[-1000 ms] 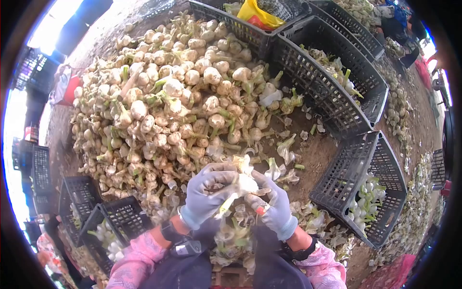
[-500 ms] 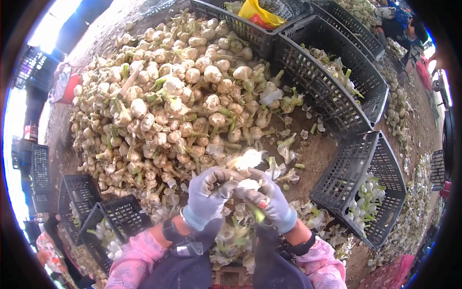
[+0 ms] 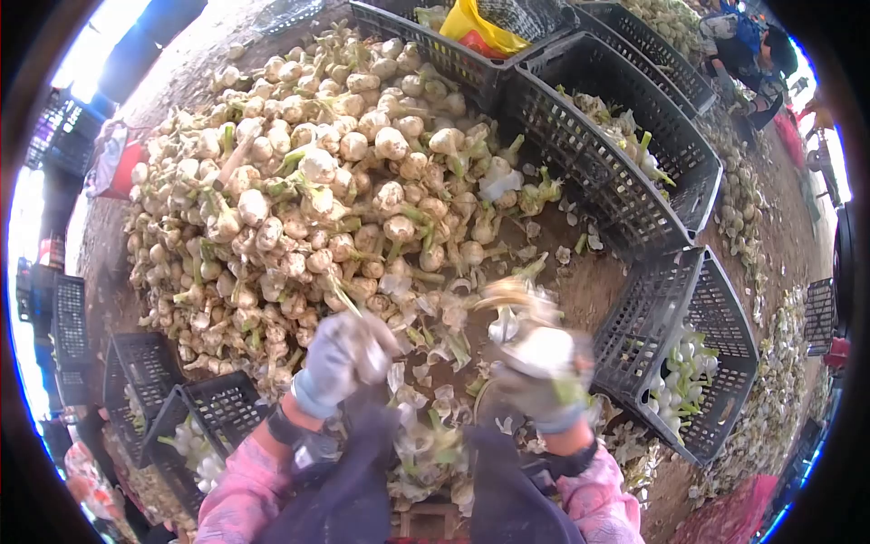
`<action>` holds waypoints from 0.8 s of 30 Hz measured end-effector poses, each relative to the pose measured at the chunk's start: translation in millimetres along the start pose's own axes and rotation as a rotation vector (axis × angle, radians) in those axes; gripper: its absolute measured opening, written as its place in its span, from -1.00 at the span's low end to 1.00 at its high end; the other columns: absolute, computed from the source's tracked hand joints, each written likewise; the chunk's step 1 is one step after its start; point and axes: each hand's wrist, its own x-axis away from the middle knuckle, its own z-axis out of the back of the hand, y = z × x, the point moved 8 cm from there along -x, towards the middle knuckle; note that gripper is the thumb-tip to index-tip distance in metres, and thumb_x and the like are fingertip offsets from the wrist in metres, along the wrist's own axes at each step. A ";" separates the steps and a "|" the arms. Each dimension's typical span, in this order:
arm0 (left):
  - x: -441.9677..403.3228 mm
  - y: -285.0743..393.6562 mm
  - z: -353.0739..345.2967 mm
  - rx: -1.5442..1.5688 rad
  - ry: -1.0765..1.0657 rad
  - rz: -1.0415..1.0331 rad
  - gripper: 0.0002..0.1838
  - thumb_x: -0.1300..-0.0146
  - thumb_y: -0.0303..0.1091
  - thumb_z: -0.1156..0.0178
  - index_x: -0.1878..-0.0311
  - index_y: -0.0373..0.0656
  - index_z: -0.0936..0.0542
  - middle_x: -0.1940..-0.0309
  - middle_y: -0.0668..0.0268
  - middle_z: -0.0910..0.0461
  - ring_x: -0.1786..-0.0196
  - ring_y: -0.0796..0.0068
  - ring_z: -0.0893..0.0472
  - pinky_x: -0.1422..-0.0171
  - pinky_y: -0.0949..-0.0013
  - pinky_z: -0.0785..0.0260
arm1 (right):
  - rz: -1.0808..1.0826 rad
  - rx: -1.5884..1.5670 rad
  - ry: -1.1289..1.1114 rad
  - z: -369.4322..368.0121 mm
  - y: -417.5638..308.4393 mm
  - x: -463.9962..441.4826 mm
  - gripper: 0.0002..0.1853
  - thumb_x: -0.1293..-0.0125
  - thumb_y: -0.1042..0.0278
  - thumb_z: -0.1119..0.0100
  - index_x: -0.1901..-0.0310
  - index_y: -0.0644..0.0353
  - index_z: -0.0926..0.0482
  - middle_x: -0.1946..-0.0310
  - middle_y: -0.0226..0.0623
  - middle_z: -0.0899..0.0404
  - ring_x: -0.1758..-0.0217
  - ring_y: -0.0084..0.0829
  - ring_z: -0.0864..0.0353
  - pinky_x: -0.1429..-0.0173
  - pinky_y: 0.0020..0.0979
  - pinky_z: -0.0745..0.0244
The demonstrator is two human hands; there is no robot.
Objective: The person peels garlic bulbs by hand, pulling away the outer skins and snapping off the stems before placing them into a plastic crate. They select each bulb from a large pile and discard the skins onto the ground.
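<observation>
Since the last frames, our hands have parted: a moment ago they met around one bulb, and now the left hand (image 3: pixel 349 352) is over the near edge of the garlic heap (image 3: pixel 299 199), while the right hand (image 3: pixel 546 388) has moved out toward the right crate (image 3: pixel 634 299) and carries the garlic bulb (image 3: pixel 544 352). Our view has shifted slightly too.

Both hands are blurred by motion. Our right hand is closed around the bulb, but its fingers are hard to separate from it. Our left hand looks bunched, with a pale green stalk (image 3: pixel 343 295) rising by its fingertips; we cannot tell whether it grips that stalk. A tan streak (image 3: pixel 518 297) just beyond the bulb is too smeared for us to name. The view's dark rim cuts off things at the sides.

The bulb looks bright white and rounded, with a greenish patch below it, above the ground and the loose peels (image 3: pixel 435 444). We see white bulbs (image 3: pixel 675 385) with green stems inside the right crate, paler than the soil-stained heap.
</observation>
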 end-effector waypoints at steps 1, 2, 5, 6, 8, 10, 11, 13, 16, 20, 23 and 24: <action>5.4 -1.1 -4.3 -0.356 -0.197 -0.102 -0.86 -0.35 -0.40 -0.16 0.05 -0.13 -0.57 0.32 0.28 -0.66 0.44 0.44 -0.61 0.39 0.40 -0.49 | 0.059 -0.039 -0.068 -12.4 -21.8 7.9 -0.67 -0.29 0.06 -0.15 0.00 -0.01 -0.44 0.19 -0.38 -0.49 0.25 -0.45 -0.52 0.22 -0.36 -0.42; 13.7 -13.2 -6.2 -1.073 -0.287 0.091 -0.83 -0.31 -0.25 -0.24 0.12 -0.10 -0.63 0.08 0.25 -0.62 0.12 0.31 -0.66 0.10 0.35 -0.55 | 0.084 -0.034 -0.300 -37.0 -41.6 18.4 -0.80 -0.36 0.09 -0.07 0.14 -0.01 -0.46 0.32 -0.48 -0.47 0.33 -0.55 -0.49 0.28 -0.43 -0.40; -9.4 -27.5 17.5 -1.584 -0.024 0.121 -0.71 -0.18 -0.29 -0.31 0.02 -0.05 -0.61 -0.06 0.10 -0.54 -0.06 0.16 -0.58 -0.09 0.24 -0.50 | 0.265 0.180 -0.398 -25.8 -89.1 13.0 -0.71 -0.48 0.16 0.06 0.40 0.02 -0.51 0.52 -0.65 -0.48 0.37 -0.70 -0.53 0.25 -0.50 -0.47; -22.2 -28.3 33.0 -1.629 0.074 0.056 -0.65 -0.16 -0.29 -0.32 -0.03 -0.05 -0.58 -0.11 0.07 -0.48 -0.11 0.13 -0.54 -0.14 0.21 -0.47 | 0.256 0.427 -0.214 -8.5 -81.0 7.2 -0.73 -0.43 0.10 -0.04 0.32 0.08 -0.56 0.36 -0.50 -0.55 0.23 -0.54 -0.57 0.08 -0.41 -0.49; -53.9 -26.8 54.5 -1.789 0.194 -0.016 -0.54 -0.12 -0.26 -0.34 -0.11 -0.07 -0.52 -0.17 0.04 -0.44 -0.14 0.08 -0.51 -0.17 0.18 -0.44 | 0.073 0.838 -0.110 30.7 -52.1 -5.4 -0.60 -0.37 0.03 -0.16 0.01 0.23 -0.51 0.05 -0.23 -0.60 0.01 -0.32 -0.61 -0.15 -0.28 -0.51; -82.6 -40.1 73.6 -1.918 0.172 0.113 -0.47 -0.10 -0.23 -0.36 -0.15 -0.11 -0.48 -0.16 0.06 -0.44 -0.12 0.05 -0.52 -0.14 0.17 -0.45 | 0.091 1.746 -0.323 38.6 -2.1 -11.6 -0.30 -0.33 -0.10 -0.17 -0.28 0.34 -0.37 -0.13 -0.08 -0.57 -0.06 -0.15 -0.62 -0.22 -0.23 -0.50; -95.6 -55.2 88.2 -1.919 0.122 0.242 -0.45 -0.08 -0.22 -0.37 -0.15 -0.12 -0.47 -0.15 0.06 -0.44 -0.12 0.04 -0.52 -0.13 0.17 -0.46 | -0.150 2.145 -0.268 61.2 21.1 -15.1 -0.35 -0.30 -0.18 -0.15 -0.15 0.28 -0.50 -0.06 -0.03 -0.59 -0.05 -0.11 -0.63 -0.18 -0.23 -0.51; -106.7 -77.2 102.1 -1.936 0.073 0.372 -0.42 -0.06 -0.22 -0.40 -0.15 -0.14 -0.47 -0.12 0.06 -0.44 -0.11 0.02 -0.52 -0.12 0.16 -0.46 | -0.162 2.506 -0.250 68.0 42.9 -15.0 -0.58 -0.19 -0.08 -0.29 0.11 0.09 -0.69 0.16 -0.09 -0.67 0.08 -0.04 -0.63 -0.07 -0.20 -0.54; -111.2 -77.7 97.6 -1.846 0.148 0.333 -0.41 0.04 -0.30 -0.44 -0.10 -0.18 -0.47 -0.03 0.04 -0.43 -0.08 0.01 -0.53 -0.14 0.19 -0.46 | -0.052 2.272 -0.353 62.7 56.0 -13.5 -0.60 -0.31 -0.03 -0.22 0.05 0.14 -0.68 0.17 -0.17 -0.69 0.15 -0.16 -0.68 0.02 -0.23 -0.56; -71.9 -36.0 52.0 -1.339 0.477 -0.197 -0.48 0.05 -0.40 -0.35 -0.05 -0.18 -0.46 -0.02 0.05 -0.43 -0.04 0.09 -0.52 -0.17 0.16 -0.43 | -0.399 1.132 -0.021 57.5 59.9 -24.0 -0.45 -0.45 -0.11 -0.06 -0.20 0.21 -0.52 0.03 -0.44 -0.63 0.04 -0.42 -0.61 -0.09 -0.27 -0.53; -41.4 -32.5 5.7 -0.790 0.414 -0.147 -0.38 0.08 -0.51 -0.32 -0.10 -0.21 -0.32 -0.08 0.09 -0.41 -0.19 0.14 -0.46 -0.31 0.18 -0.34 | -0.194 0.547 0.076 30.6 62.4 -31.2 -0.63 -0.38 -0.02 -0.21 -0.04 0.05 -0.55 0.18 -0.53 -0.58 0.15 -0.55 -0.55 0.06 -0.39 -0.51; -36.7 -20.6 -17.9 -0.888 0.303 -0.192 -0.36 0.08 -0.53 -0.34 -0.11 -0.19 -0.29 -0.10 0.07 -0.41 -0.21 0.11 -0.46 -0.33 0.19 -0.32 | -0.131 0.360 0.131 31.3 63.7 -32.1 -0.67 -0.36 0.00 -0.25 0.01 0.01 -0.56 0.23 -0.56 -0.57 0.16 -0.58 -0.53 0.08 -0.41 -0.50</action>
